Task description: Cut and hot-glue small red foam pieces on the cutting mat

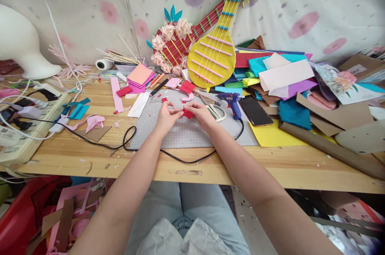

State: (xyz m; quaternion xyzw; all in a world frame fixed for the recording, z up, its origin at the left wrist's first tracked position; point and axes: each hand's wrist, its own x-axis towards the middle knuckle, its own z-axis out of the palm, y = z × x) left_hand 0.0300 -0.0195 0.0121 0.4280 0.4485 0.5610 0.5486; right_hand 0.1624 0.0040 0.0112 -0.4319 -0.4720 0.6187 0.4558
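Observation:
A small red piece, paper or felt by its look, is held up over the grey cutting mat. My left hand pinches its left edge, thumb and forefinger together. On the other side my right hand grips the same piece, its fingers closed around the top. Just right of my right hand lie scissors with pale green handles, partly hidden by the hand. A blue glue gun rests beyond them, beside a black phone. Small red scraps lie behind my left hand.
A black cord loops across the table's front. Left stands a power strip with plugs. Square coloured sheets are stacked behind the mat. A yellow paper lute leans at the back. Coloured paper is heaped right.

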